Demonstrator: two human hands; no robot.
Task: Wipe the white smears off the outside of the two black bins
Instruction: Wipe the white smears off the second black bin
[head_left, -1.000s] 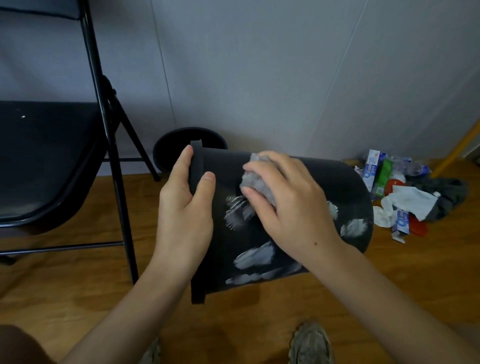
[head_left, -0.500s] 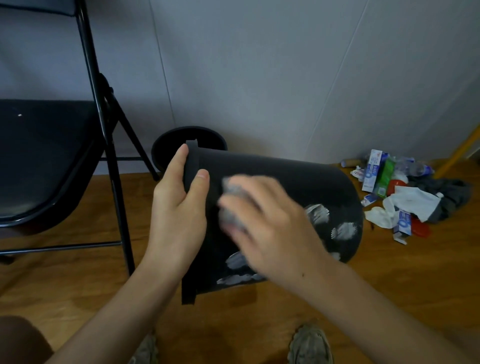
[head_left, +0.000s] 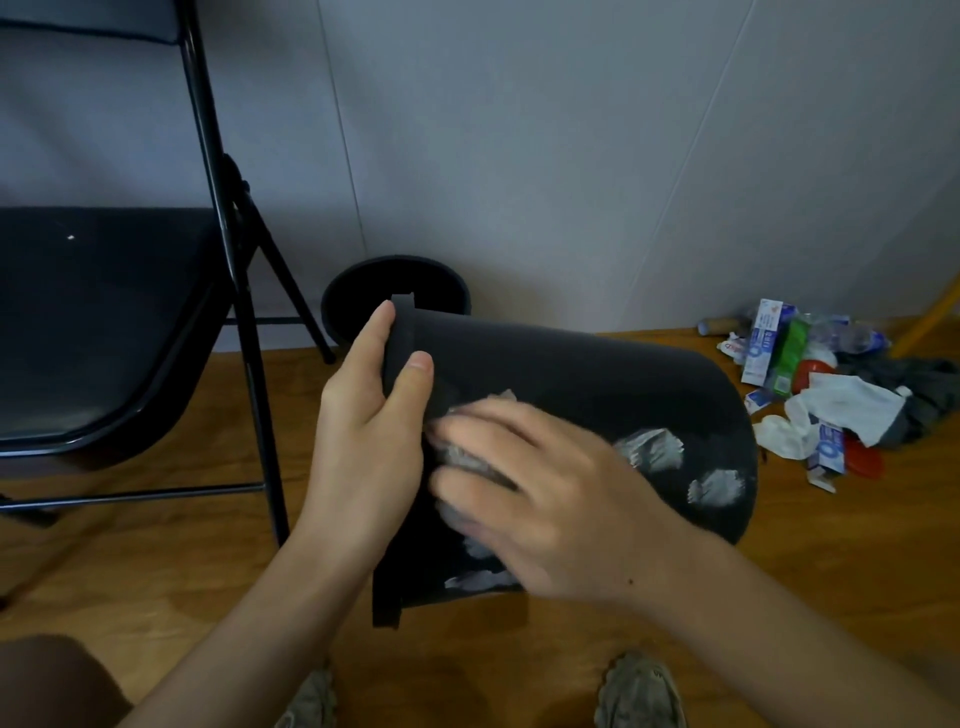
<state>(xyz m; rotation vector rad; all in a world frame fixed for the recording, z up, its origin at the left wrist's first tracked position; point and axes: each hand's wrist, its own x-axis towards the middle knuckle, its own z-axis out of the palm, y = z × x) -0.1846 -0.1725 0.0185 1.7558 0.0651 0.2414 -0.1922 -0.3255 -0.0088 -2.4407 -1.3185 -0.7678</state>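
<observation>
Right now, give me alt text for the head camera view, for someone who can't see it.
A person holds a black bin on its side, left hand gripping its rim, right hand pressing a grey rag against its wall, where white smears remain. A second bin stands behind by a folding chair; litter lies right on the wood floor.

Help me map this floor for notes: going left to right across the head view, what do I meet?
Folding chair → left hand → right hand → white smears near the bin's base → litter pile.
</observation>
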